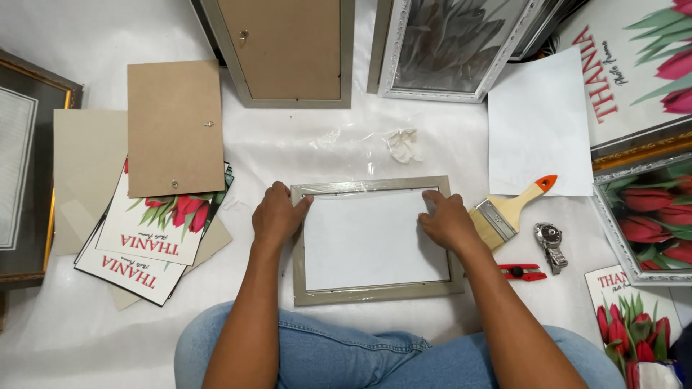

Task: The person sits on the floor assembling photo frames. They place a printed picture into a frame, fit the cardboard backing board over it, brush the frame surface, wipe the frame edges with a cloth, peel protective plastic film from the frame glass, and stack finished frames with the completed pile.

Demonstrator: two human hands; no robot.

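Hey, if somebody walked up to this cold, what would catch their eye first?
Probably the grey picture frame in the middle, with the left hand and right hand pressing on its upper corners over a white sheet. Next, the red tulip prints stacked at left, and the orange-tipped paintbrush just right of the frame.

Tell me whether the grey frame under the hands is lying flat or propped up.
Flat. The grey frame lies level on the white floor sheet, a white sheet inside it; the left hand and right hand press on its upper corners.
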